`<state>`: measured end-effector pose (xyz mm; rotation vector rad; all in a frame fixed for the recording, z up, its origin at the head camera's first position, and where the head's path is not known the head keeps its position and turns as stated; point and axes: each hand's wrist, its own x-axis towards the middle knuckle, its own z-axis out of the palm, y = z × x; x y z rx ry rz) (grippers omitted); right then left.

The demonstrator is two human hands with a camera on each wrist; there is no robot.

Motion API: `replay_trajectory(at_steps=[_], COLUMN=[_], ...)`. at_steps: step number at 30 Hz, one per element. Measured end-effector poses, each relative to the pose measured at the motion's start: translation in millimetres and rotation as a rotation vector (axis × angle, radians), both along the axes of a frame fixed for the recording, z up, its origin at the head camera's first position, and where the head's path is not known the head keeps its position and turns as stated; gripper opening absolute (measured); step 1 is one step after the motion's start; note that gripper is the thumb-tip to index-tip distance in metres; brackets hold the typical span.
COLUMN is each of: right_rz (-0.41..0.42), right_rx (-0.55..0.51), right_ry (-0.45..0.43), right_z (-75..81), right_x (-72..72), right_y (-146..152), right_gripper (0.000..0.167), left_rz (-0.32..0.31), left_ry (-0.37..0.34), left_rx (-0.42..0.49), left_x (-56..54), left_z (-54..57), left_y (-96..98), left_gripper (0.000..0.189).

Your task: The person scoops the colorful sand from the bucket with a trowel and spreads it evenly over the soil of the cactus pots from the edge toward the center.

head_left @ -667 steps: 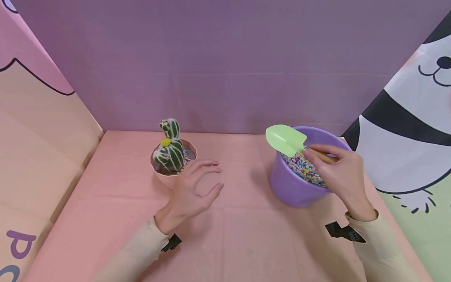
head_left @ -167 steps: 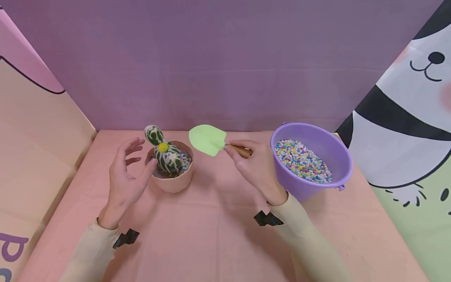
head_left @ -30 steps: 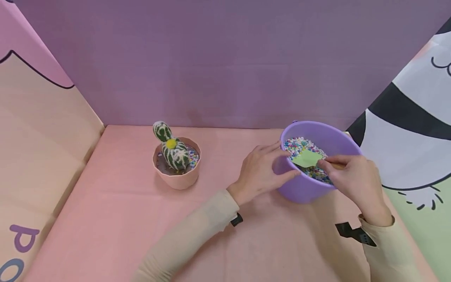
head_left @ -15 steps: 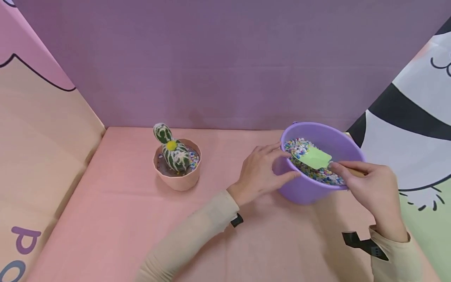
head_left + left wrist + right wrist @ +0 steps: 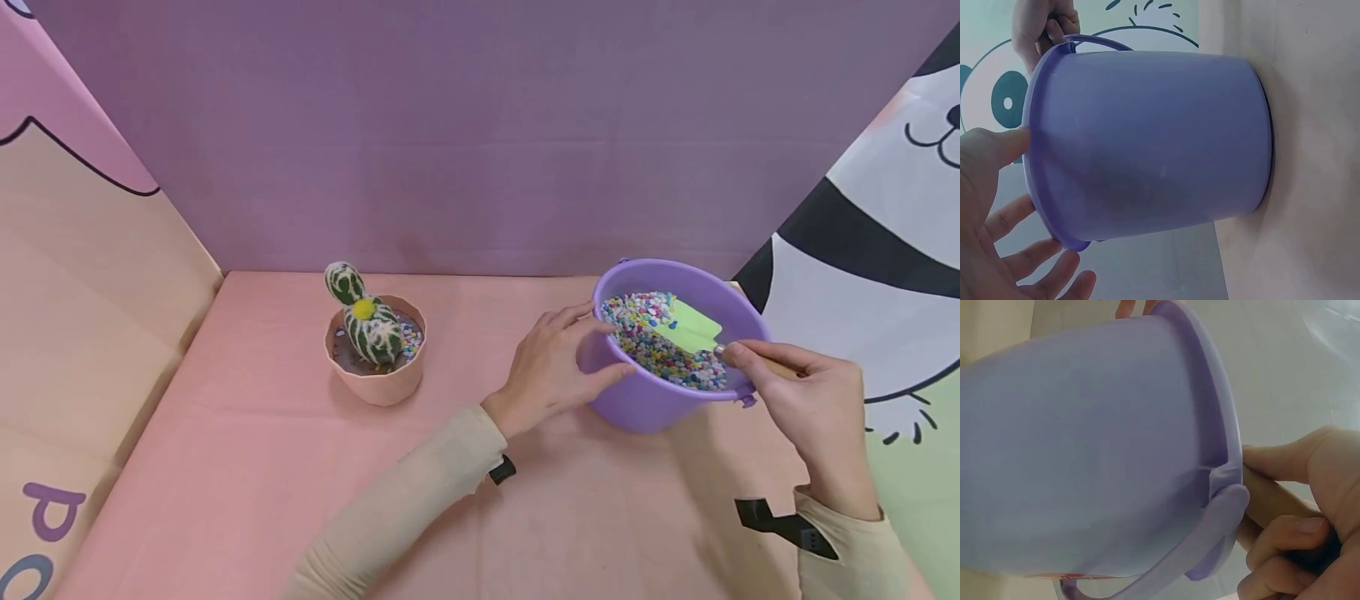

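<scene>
A purple bucket (image 5: 637,417) stands on the right, partly filled with small multicoloured pebbles (image 5: 637,333). My right hand (image 5: 817,408) grips the wooden handle of a trowel (image 5: 693,327), also seen in the right wrist view as the handle (image 5: 1272,500). Its light green blade lies inside the bucket, the far end hidden among the pebbles. My left hand (image 5: 551,362) touches the bucket's near-left rim, thumb and fingers spread; in the left wrist view, the fingers (image 5: 1016,215) rest against that rim. At the left, a terracotta-pink pot (image 5: 378,387) holds a green knitted-looking cactus (image 5: 375,333) with a yellow flower.
Some coloured pebbles (image 5: 410,340) lie on the dark fill at the pot's right side. The pink-covered table (image 5: 247,467) meets a purple backdrop (image 5: 480,167). Printed cloth walls rise at both sides. The bucket's handle (image 5: 1185,550) hangs down its outer side.
Since one second ago, my right hand has drawn the trowel rightward within the bucket, and pebbles now cover its left end. My left hand stays at the rim. Earlier the trowel was above the table.
</scene>
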<state>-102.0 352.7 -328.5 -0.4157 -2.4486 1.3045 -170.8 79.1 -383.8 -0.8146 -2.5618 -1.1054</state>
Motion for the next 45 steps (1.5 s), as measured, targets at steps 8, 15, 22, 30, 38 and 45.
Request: replay_trajectory(at_steps=[8,15,22,30,38,45], right_rz=[0.003,-0.005,-0.015,-0.005,-0.010,-0.011], right_rx=[-0.019,-0.011,-0.010,-0.031,-0.009,-0.017], right_ry=[-0.005,0.010,0.020,0.034,0.032,0.045], right_z=[-1.2,-2.5,-0.4,3.5,5.7,6.9], right_x=[-1.6,-2.9,-1.6,1.5,2.6,3.1], right_y=[0,-2,-3,-6,-10,-18], right_gripper=[0.024,0.023,0.025,0.025,0.026,0.025], left_rz=[0.003,0.008,-0.012,-0.078,-0.081,-0.071], left_ry=[0.003,-0.005,-0.001,-0.029,0.043,0.009], left_rx=[0.008,0.005,0.008,0.016,-0.010,-0.020], left_x=[-0.3,-0.3,0.3,-0.2,-0.4,2.6], left_z=[-0.6,-1.6,-1.9,-4.5,-5.5,-6.0], left_y=[-0.1,0.2,-0.9,-7.1,-16.7,-25.5], left_gripper=[0.057,0.057,0.059,0.059,0.050,0.044])
